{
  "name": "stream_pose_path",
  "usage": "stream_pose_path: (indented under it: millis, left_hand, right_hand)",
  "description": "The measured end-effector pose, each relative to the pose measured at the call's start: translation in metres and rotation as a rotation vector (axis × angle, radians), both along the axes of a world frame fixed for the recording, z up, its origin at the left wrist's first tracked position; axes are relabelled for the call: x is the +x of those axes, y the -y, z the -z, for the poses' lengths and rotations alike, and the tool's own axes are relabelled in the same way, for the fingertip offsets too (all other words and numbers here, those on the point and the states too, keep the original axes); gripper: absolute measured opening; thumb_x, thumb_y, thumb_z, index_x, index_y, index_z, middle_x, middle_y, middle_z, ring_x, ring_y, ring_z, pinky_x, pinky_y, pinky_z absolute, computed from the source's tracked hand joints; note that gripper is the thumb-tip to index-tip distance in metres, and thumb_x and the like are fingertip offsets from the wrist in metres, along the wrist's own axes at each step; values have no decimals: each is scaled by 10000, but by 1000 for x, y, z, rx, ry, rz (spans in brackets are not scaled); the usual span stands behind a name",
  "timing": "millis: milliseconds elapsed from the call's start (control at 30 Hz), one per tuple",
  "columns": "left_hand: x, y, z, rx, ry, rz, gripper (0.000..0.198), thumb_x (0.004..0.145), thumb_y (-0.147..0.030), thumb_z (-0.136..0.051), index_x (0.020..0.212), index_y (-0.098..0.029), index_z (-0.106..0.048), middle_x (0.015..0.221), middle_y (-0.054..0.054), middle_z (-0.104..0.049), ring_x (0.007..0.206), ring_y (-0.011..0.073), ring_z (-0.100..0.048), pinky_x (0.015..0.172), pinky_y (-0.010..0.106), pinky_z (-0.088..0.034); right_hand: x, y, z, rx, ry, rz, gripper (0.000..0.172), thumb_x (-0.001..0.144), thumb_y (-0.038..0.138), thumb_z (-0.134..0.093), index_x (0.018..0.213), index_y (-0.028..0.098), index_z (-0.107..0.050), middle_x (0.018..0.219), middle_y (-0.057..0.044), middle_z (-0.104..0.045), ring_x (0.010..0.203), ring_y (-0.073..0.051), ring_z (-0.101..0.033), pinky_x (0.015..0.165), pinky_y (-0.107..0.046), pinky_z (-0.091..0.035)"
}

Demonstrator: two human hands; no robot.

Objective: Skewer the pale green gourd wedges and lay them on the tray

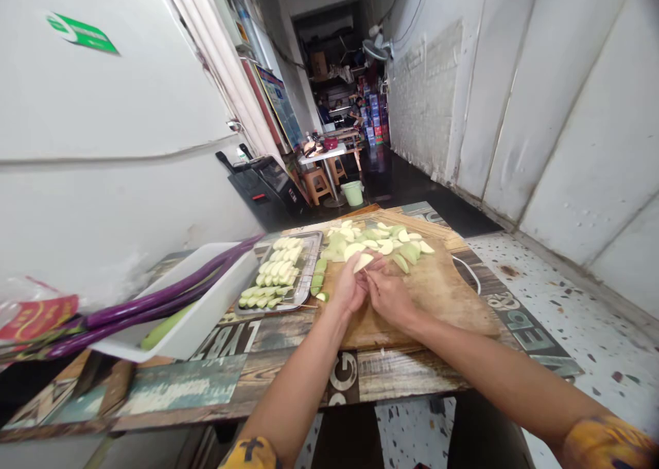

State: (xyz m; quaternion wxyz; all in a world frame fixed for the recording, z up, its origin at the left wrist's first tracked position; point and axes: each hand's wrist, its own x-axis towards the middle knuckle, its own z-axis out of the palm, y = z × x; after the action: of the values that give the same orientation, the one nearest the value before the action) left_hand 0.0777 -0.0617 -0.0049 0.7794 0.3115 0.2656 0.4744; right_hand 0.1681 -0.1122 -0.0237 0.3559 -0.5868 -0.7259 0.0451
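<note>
While the left hand (349, 290) grips a pale slice (364, 262) between thumb and fingers, the right hand (390, 300) works in close just beside it, fingertips drawn together. From where I stand, can't tell whether they're closed on anything. Held slice is over the cutting board (437, 304), nearer its left edge. Loose slices (369, 234) are heaped along the board's far edge. Metal tray (311, 250) with skewered slices (279, 271) sits just off the board's left edge. White bin (186, 338), toward tabletop's (288, 349) left edge, carries long purple eggplants (169, 304) overhanging its near end.
</note>
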Motion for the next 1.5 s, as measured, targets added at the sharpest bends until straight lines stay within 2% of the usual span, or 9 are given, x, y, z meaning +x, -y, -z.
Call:
stream_pose_path:
  millis: [533, 667, 733, 900, 1033, 1133, 1233, 1367, 1500]
  left_hand:
    - [13, 5, 4, 59, -97, -62, 295, 814, -371, -466, 978, -144, -558, 835, 74, -672, 868, 204, -631, 768, 303, -485]
    - [7, 1, 0, 232, -180, -230, 355, 774, -457, -507, 988, -175, -534, 883, 61, -653, 810, 164, -632, 745, 298, -484]
    - [7, -1, -1, 370, -355, -316, 316, 718, -406, -590, 912, -159, -552, 845, 56, -649, 756, 144, -627, 732, 288, -478]
    - [24, 2, 0, 817, -1161, -192, 353, 728, -478, -532, 627, -144, -587, 652, 47, -617, 664, 169, -586, 675, 292, -432]
    - [47, 6, 4, 1096, -1556, -219, 473, 655, -481, -617, 1001, -161, -579, 950, 107, -619, 915, 238, -546, 790, 326, -386]
    - [58, 3, 10, 1135, -1692, -152, 532, 672, -478, -600, 1088, -153, -535, 977, 126, -598, 946, 254, -526, 824, 341, -367]
    - [60, -6, 16, 1116, -1680, -138, 481, 693, -464, -582, 1060, -153, -551, 962, 116, -600, 935, 250, -525, 825, 336, -367]
    - [57, -15, 18, 1068, -1480, -158, 366, 696, -378, -599, 992, -162, -590, 927, 109, -615, 897, 245, -540, 812, 334, -375]
    - [50, -15, 10, 1111, -1278, 6, 316, 682, -363, -614, 935, -174, -613, 838, 91, -632, 819, 229, -561, 778, 318, -396]
  right_hand:
    - [4, -8, 0, 97, -65, 41, 285, 848, 204, -338, 794, 169, -615, 688, -85, -634, 586, -175, -556, 555, -278, -369]
    - [26, -12, -15, 172, -203, 137, 288, 852, 221, -335, 778, 171, -608, 641, -54, -617, 559, -159, -543, 550, -260, -369]
    - [45, -18, -23, 231, -314, 271, 311, 866, 241, -313, 849, 164, -614, 695, -57, -637, 607, -162, -560, 595, -262, -385]
    - [86, -36, -28, 417, -554, 495, 316, 855, 271, -329, 829, 155, -622, 759, -64, -650, 691, -167, -566, 679, -268, -409]
    - [89, -39, -27, 387, -598, 542, 313, 844, 257, -330, 813, 155, -624, 755, -66, -648, 710, -174, -566, 699, -276, -411]
    - [82, -35, -28, 316, -589, 545, 300, 839, 247, -344, 823, 160, -630, 743, -62, -653, 691, -170, -568, 680, -265, -407]
    - [76, -32, -28, 280, -563, 521, 288, 836, 236, -361, 833, 158, -639, 744, -62, -661, 686, -163, -577, 673, -250, -401]
    - [75, -31, -26, 272, -536, 498, 313, 845, 240, -342, 853, 154, -642, 773, -70, -670, 699, -164, -584, 677, -250, -394]
    - [74, -29, -25, 273, -534, 455, 326, 850, 261, -331, 883, 162, -640, 792, -67, -675, 702, -168, -587, 665, -253, -396]
